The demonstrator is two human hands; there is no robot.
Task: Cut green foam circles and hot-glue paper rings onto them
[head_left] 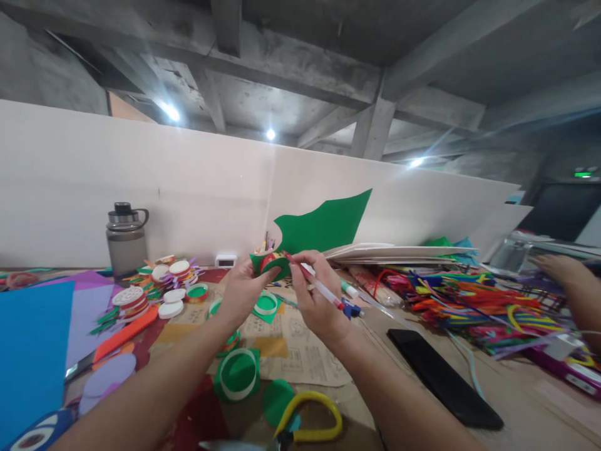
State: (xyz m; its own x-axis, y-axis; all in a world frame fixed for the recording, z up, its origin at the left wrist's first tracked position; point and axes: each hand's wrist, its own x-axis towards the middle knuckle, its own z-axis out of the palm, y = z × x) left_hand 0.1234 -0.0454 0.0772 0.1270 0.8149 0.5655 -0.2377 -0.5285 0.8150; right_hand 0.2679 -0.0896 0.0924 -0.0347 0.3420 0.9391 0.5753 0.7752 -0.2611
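My left hand (244, 287) is closed on a green sheet piece (283, 268) and a small red-and-gold round piece (270, 258) pressed against it. In my right hand (319, 291) is a pen (323, 289) with a clear barrel and red ends, its tip at the edge of the round piece. Behind both hands rises a large green sheet (323, 222); whether it joins the held piece I cannot tell. Below lie a white ring on a green square (239, 374), a similar ring (265, 303) and a green disc (278, 401).
Yellow-handled scissors (319, 416) lie in front, a black phone (441, 376) to the right. Pipe cleaners (460, 294) heap up beyond it, near another person's hand (558, 269). On the left are an orange utility knife (124, 335), a blue sheet (32, 357) and a bottle (126, 241).
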